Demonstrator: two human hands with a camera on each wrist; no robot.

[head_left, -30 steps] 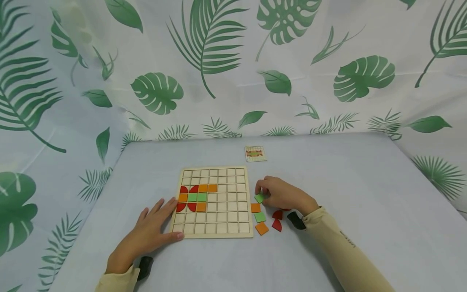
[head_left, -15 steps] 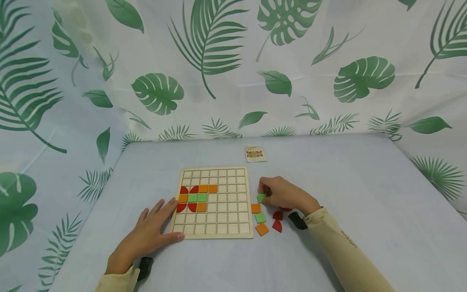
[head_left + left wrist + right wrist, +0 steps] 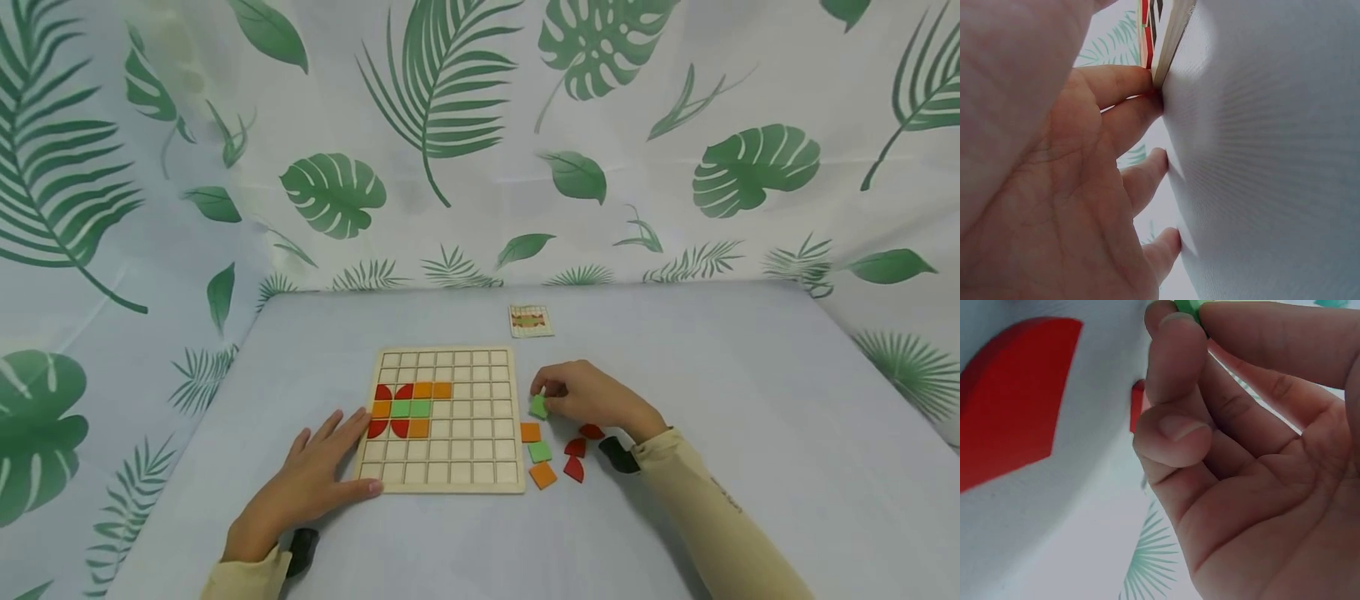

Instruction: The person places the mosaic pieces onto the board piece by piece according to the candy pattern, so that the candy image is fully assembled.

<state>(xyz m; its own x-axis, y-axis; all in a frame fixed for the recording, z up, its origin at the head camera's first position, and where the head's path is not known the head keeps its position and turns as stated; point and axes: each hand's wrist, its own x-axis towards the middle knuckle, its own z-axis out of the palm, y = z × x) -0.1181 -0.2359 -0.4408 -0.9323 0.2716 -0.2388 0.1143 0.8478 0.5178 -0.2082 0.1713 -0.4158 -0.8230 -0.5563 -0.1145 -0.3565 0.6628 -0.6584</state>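
Observation:
A square wooden grid board (image 3: 480, 472) lies flat, with red quarter-round tiles, orange square tiles and two green square tiles (image 3: 411, 409) set in its left part. My left hand (image 3: 311, 471) lies at the board's left edge, fingers spread and thumb at the near-left corner. In the left wrist view its fingertips (image 3: 1154, 100) touch the board's side. Right of the board, my right hand (image 3: 592, 396) pinches a green square tile (image 3: 538, 407) between thumb and fingers. The right wrist view shows only part of this green tile (image 3: 1190, 309), the other fingers being curled.
Beside the board's right edge lie two orange tiles (image 3: 543, 476), a green tile (image 3: 539, 452) and three red quarter-round tiles (image 3: 573, 469). A small pattern card (image 3: 531, 321) lies behind the board. Leaf-printed cloth (image 3: 465, 208) rises behind the table.
My right hand has drawn the green tile slightly right, away from the board, and turned it between the fingers. A third red tile now shows more fully. My left hand stays put.

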